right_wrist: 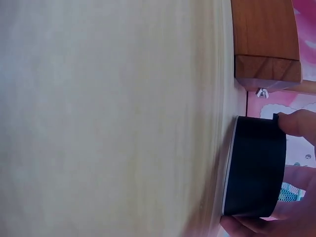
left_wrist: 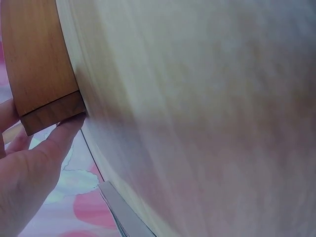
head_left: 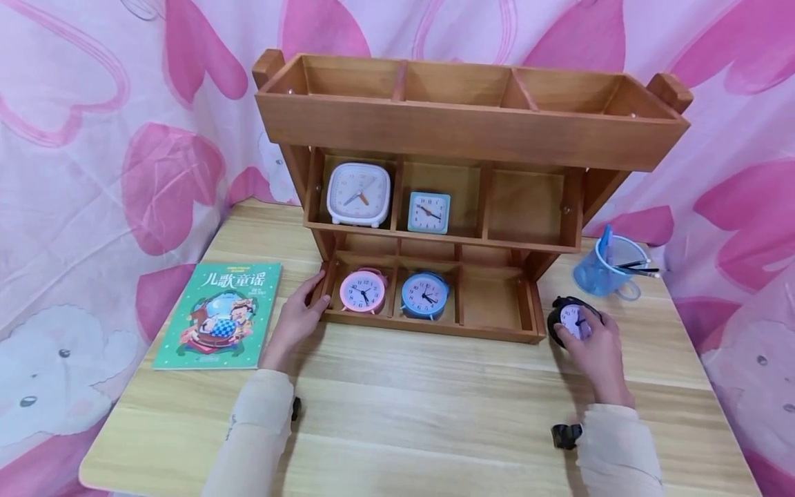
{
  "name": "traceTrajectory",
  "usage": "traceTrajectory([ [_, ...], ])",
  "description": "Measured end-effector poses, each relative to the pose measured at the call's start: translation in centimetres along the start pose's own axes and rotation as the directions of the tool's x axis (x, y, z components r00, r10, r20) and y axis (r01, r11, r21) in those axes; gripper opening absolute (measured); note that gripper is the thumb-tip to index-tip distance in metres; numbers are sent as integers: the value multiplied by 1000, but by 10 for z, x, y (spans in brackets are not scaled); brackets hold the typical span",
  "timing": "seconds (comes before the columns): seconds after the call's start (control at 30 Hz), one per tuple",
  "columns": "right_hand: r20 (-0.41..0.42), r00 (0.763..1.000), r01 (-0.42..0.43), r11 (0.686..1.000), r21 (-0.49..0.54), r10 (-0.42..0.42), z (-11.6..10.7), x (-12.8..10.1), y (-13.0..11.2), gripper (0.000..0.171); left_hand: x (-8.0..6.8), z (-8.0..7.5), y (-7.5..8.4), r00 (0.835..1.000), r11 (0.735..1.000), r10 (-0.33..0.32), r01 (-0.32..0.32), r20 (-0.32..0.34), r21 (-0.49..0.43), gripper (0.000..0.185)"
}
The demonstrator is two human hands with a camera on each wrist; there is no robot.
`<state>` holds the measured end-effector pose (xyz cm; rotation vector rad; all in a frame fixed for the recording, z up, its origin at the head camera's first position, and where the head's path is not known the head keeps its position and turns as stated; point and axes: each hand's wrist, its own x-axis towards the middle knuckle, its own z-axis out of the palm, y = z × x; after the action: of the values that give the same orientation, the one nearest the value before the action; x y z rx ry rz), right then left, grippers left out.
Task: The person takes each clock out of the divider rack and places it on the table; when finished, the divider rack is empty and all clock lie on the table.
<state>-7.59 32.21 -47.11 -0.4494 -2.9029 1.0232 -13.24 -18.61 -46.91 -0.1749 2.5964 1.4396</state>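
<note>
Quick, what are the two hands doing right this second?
Left hand: open, fingers resting against the left end of the wooden shelf.
Right hand: gripping the black alarm clock on the table.

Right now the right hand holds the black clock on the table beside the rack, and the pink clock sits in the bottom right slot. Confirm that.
One detail is wrong. The head view shows the pink clock in the bottom left slot of the rack, not the right one, which holds nothing. The rest stands: the right hand holds the black clock on the table beside the rack.
</note>
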Motion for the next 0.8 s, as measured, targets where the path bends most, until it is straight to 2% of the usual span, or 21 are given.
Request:
traceTrajectory([
  [0.13,-14,1000,-3,1000,-31,2,-1,-4,-5,73,1,-1,-1,1000,1000,-18,18,11,2,55],
  [0.23,-104,994,16,1000,-15,-18,1,-12,-20,70,1,-2,-1,999,1000,-30,30,19,4,55],
  [0.33,-212,969,140,990,36,-129,11,-18,-45,62,0,-4,0,1000,1000,-24,24,11,4,55],
  [0.4,-231,944,253,966,53,-235,24,-20,-66,57,0,-5,-1,1000,1000,-20,20,3,1,55],
  [0.5,-163,920,369,928,57,-356,45,-25,-96,54,0,-5,-1,1000,1000,-18,18,-3,-6,55],
  [0.57,-90,916,398,916,58,-392,58,-27,-115,54,0,-5,0,1000,1000,-24,24,-1,-14,55],
  [0.67,14,913,406,912,60,-407,74,-27,-137,56,0,-3,0,999,999,-33,33,0,-26,55],
  [0.8,120,915,383,923,39,-384,92,-23,-157,60,0,-1,1,999,999,-38,38,7,-29,55],
])
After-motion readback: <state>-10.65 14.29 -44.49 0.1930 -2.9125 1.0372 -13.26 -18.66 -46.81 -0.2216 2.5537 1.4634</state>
